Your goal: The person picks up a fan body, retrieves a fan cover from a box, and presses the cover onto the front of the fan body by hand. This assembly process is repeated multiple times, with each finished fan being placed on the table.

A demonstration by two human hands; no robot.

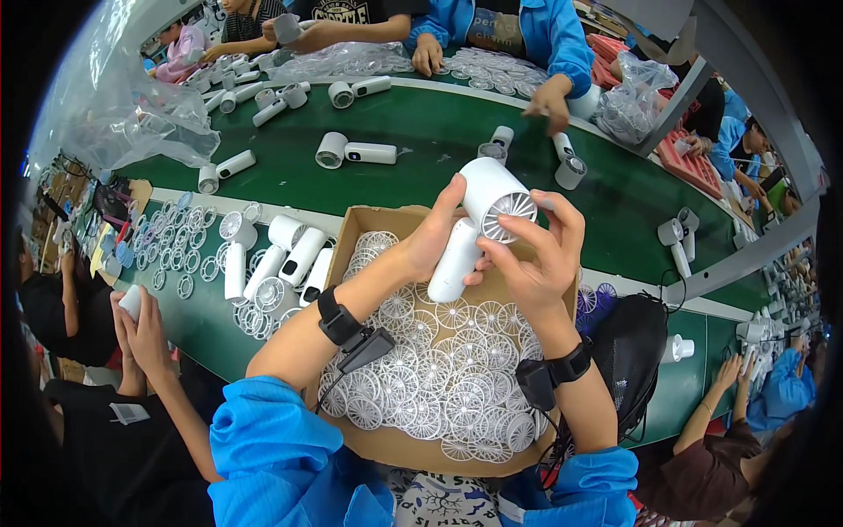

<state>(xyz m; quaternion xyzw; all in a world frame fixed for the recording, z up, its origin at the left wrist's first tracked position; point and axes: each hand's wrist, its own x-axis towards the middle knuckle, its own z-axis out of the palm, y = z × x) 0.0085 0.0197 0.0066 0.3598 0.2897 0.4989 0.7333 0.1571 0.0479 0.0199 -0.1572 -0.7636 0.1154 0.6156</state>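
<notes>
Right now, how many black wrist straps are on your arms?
2. One black wrist strap sits on the left forearm, the other on the right. None looks hidden. The left hand and right hand hold a white plastic handheld fan.

Both my forearms come up from the bottom edge, bare from the elbows with blue sleeves pushed up near them. There's a black band on each wrist, so 2 in all. My left hand (pixel 430 241) is raised in the middle, wrist bent a bit, fingers curled shut in a grip with the thumb pointing up. My right hand (pixel 531 259) sits just beside it, almost touching, palm turned toward the left one, fingers spread and bent, index and thumb pinched in at the tips. Both hands are level and close together, elbows well apart.
</notes>
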